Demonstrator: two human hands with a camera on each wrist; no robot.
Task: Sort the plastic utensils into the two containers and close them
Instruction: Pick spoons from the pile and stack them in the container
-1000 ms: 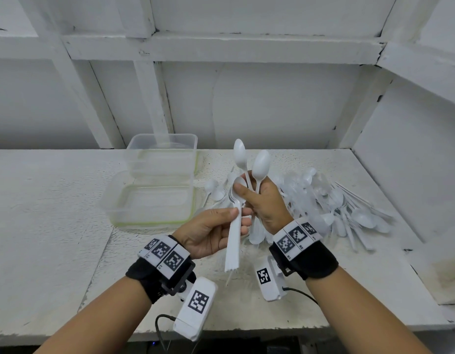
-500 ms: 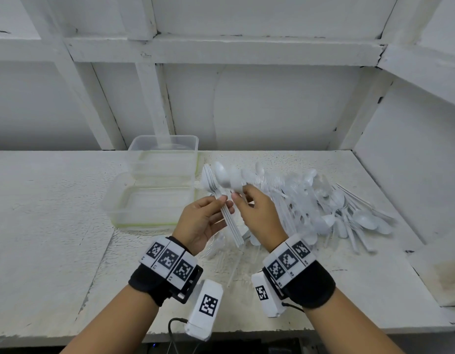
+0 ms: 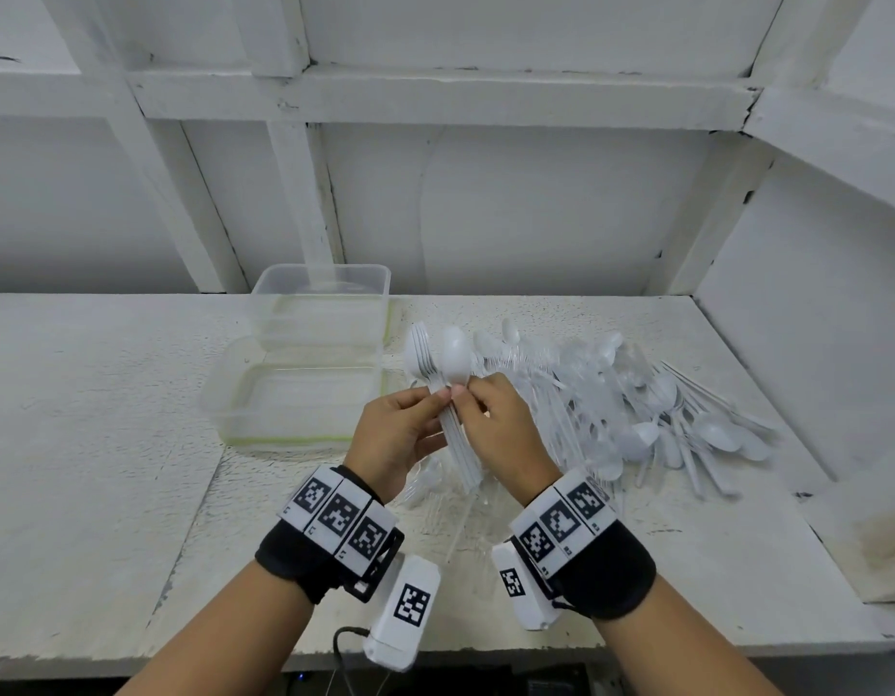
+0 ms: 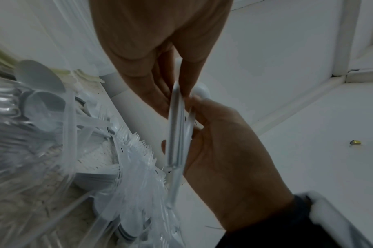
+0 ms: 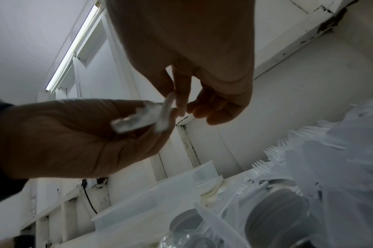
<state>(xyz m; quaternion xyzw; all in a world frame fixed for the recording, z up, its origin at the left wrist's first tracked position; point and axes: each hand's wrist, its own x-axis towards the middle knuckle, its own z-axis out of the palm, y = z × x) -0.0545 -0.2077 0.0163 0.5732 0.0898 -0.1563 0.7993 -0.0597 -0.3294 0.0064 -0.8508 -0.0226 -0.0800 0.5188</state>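
My left hand (image 3: 438, 396) grips a bundle of white plastic forks (image 3: 453, 434) by the handles, tines (image 3: 421, 351) up and leaning left. My right hand (image 3: 463, 394) pinches a white spoon (image 3: 456, 355) at its neck, laid against the forks. In the left wrist view the bundle (image 4: 177, 130) runs between my left hand (image 4: 173, 95) above and my right hand (image 4: 223, 147). The right wrist view shows my right hand (image 5: 177, 102) pinching a handle over the bundle ends (image 5: 136, 121), which my left hand (image 5: 75, 134) holds. Two clear containers stand open to the left, the far one (image 3: 320, 273) and the near one (image 3: 224, 394).
A big heap of white spoons and forks (image 3: 636, 409) lies on the white shelf (image 3: 84, 444) to the right of my hands. A white side wall (image 3: 812, 369) closes the shelf on the right. Loose clear utensils (image 3: 435, 489) lie under my hands.
A second ago my right hand held spoons upright beside the forks in my left hand. The utensils have tipped to the left, and a spoon now lies against the fork bundle.
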